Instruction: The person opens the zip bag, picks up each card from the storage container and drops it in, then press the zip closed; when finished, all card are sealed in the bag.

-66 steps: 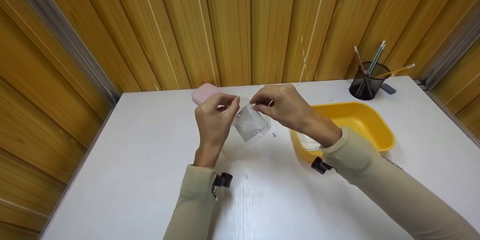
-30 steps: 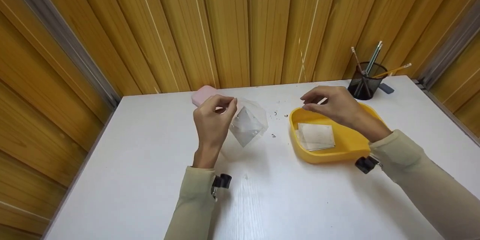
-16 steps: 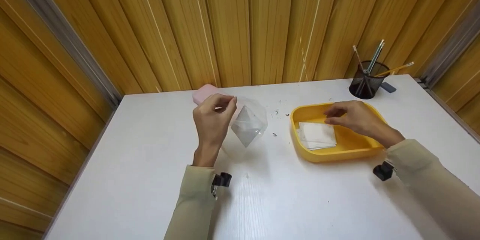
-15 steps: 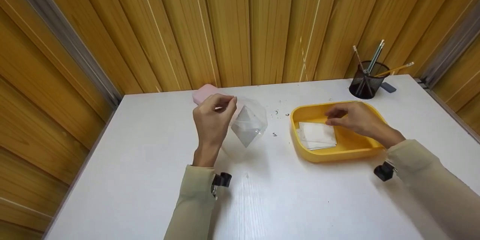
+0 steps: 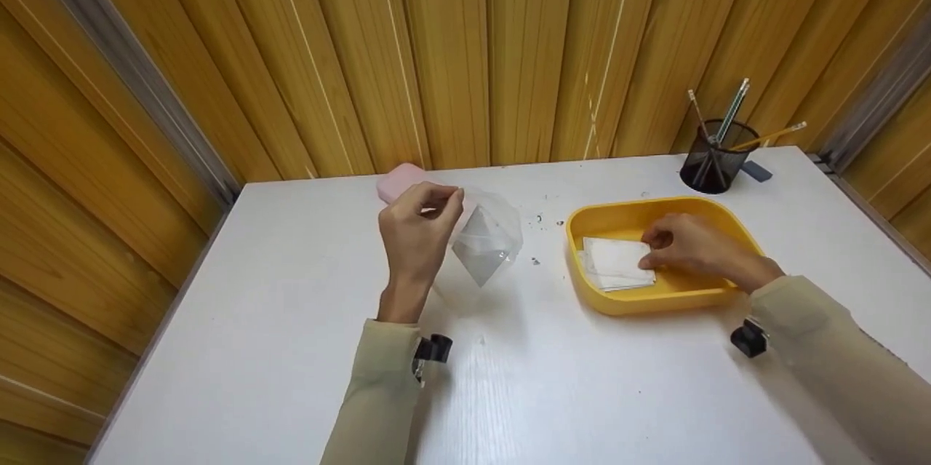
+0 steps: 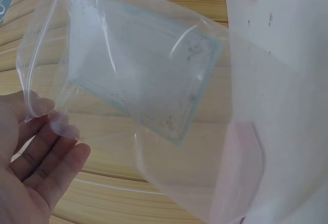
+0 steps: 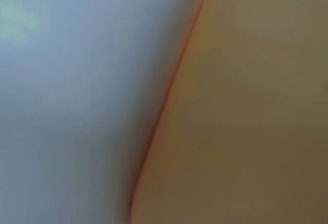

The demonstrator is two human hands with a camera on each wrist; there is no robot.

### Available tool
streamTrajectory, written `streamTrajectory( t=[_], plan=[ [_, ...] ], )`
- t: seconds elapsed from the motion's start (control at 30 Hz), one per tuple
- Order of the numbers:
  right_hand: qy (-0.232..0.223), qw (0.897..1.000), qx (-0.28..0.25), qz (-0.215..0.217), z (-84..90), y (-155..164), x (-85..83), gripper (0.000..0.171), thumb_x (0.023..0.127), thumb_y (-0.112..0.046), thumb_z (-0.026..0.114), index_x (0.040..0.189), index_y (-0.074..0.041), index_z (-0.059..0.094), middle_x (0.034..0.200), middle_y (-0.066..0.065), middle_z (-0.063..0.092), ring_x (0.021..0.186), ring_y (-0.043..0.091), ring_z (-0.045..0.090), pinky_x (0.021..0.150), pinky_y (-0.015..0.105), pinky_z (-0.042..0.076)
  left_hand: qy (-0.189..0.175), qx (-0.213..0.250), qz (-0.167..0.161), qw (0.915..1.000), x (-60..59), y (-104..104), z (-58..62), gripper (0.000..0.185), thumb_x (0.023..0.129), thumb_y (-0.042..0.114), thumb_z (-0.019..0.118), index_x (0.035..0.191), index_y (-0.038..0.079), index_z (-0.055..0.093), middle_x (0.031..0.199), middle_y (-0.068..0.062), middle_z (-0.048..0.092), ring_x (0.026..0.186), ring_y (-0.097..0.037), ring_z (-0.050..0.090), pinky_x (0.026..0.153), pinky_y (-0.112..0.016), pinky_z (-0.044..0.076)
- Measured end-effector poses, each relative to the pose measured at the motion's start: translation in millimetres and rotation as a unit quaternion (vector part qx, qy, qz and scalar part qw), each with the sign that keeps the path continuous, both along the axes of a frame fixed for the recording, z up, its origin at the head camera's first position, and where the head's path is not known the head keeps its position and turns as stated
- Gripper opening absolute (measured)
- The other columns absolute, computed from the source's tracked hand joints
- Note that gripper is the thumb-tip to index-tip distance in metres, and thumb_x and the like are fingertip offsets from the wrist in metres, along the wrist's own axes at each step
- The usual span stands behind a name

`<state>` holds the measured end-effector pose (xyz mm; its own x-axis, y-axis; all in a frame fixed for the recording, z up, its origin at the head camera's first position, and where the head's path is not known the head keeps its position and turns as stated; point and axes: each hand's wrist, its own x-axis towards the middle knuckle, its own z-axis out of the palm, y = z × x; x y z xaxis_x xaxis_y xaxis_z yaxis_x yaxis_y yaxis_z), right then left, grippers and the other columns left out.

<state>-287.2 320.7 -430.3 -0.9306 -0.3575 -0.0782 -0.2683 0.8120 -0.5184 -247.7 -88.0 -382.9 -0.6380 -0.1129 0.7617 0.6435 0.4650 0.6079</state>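
My left hand [image 5: 416,236] pinches the top of a clear zip-lock bag [image 5: 508,221], its zip strip showing in the left wrist view. Inside the bag hangs a flat, square, see-through plate [image 6: 143,65] with pale greenish edges and small marks near one side. My right hand [image 5: 694,247] reaches into the yellow tray [image 5: 654,300]. Its thumb and fingers touch the right edge of a small stack of flat white squares [image 5: 614,260], with a gap between thumb and forefinger. Only the tray wall [image 7: 246,106] and a pale surface show in the right wrist view.
A pink rounded case [image 5: 401,180] lies behind my left hand. At the back right stands a black mesh pencil cup [image 5: 713,163] with several pencils, a dark eraser-like block [image 5: 756,171] beside it. Small crumbs [image 5: 535,261] dot the white table [image 5: 291,348].
My right hand has let go of the bag, moved right and lowered into the yellow tray to the white squares. My left hand keeps the bag in place.
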Motion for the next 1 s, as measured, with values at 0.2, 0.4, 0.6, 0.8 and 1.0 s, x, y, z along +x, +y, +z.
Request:
streamTrajectory(
  t=[0.2, 0.4, 0.6, 0.8, 1.0],
  plan=[
    [0.006, 1.000, -0.003, -0.008, 0.4, 0, -0.4, 0.040, 0.086, -0.025, 0.092, 0.105, 0.000, 0.068, 0.095, 0.005, 0.068, 0.089, 0.026, 0.059, 0.083, 0.039, 0.052, 0.009, -0.005, 0.001, 0.9999, -1.1, 0, 0.5, 0.007, 0.093, 0.005, 0.079, 0.089, -0.001, 0.079, 0.087, -0.009, 0.078, 0.077, -0.020, 0.075, 0.071, -0.029, 0.064],
    [0.000, 0.999, -0.032, -0.022, 9.1, 0, 1.9, 0.029, 0.090, -0.015, 0.087, 0.106, -0.001, 0.067, 0.096, 0.006, 0.069, 0.088, 0.024, 0.059, 0.076, 0.023, 0.051, 0.008, -0.006, 0.000, 0.9999, -1.0, 0, 0.8, 0.004, 0.093, 0.003, 0.079, 0.091, 0.000, 0.079, 0.087, -0.009, 0.078, 0.077, -0.020, 0.075, 0.072, -0.028, 0.064],
    [0.037, 0.994, -0.100, -0.005, 25.4, -2, 9.0, 0.014, 0.096, -0.003, 0.078, 0.108, -0.001, 0.073, 0.099, 0.009, 0.073, 0.089, 0.025, 0.066, 0.074, 0.019, 0.058, 0.002, -0.006, 0.002, 1.0000, -0.5, 0, 2.0, 0.004, 0.093, 0.003, 0.079, 0.092, 0.000, 0.080, 0.088, -0.009, 0.078, 0.077, -0.020, 0.075, 0.072, -0.028, 0.064],
    [0.091, 0.986, -0.138, -0.009, 49.4, -11, 19.1, 0.013, 0.100, -0.004, 0.073, 0.113, -0.003, 0.075, 0.110, 0.013, 0.073, 0.093, 0.020, 0.067, 0.077, 0.017, 0.058, -0.003, -0.005, 0.004, 1.0000, 0.2, 0, 2.9, 0.006, 0.093, 0.005, 0.080, 0.093, -0.001, 0.080, 0.089, -0.009, 0.078, 0.077, -0.019, 0.075, 0.073, -0.028, 0.064],
    [0.154, 0.971, -0.178, -0.033, 68.1, -22, 26.7, 0.019, 0.102, -0.009, 0.072, 0.119, -0.001, 0.074, 0.115, 0.016, 0.074, 0.088, 0.008, 0.069, 0.077, 0.011, 0.055, 0.003, -0.006, 0.001, 1.0000, 0.2, 0, 1.7, 0.005, 0.094, 0.004, 0.079, 0.093, -0.001, 0.079, 0.089, -0.009, 0.078, 0.078, -0.020, 0.075, 0.073, -0.028, 0.064]
  ],
)
